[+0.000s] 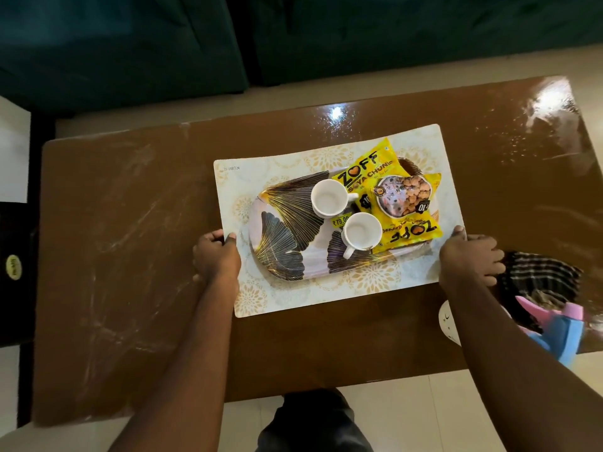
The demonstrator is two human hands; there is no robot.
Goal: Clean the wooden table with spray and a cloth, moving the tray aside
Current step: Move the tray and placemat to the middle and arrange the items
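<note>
A white mat with gold flowers lies in the middle of the brown wooden table. On it rests an oval tray with dark leaf patterns, carrying two white cups and two yellow snack packets. My left hand grips the mat's left edge. My right hand grips its right edge. A dark checked cloth lies just right of my right hand. The pink and blue spray bottle lies at the table's right front corner, partly hidden by my right arm.
White smears and streaks cover the table's left half, and wet droplets shine at the far right. A dark green sofa stands beyond the table. A dark cabinet is at the left edge. Pale floor tiles surround the table.
</note>
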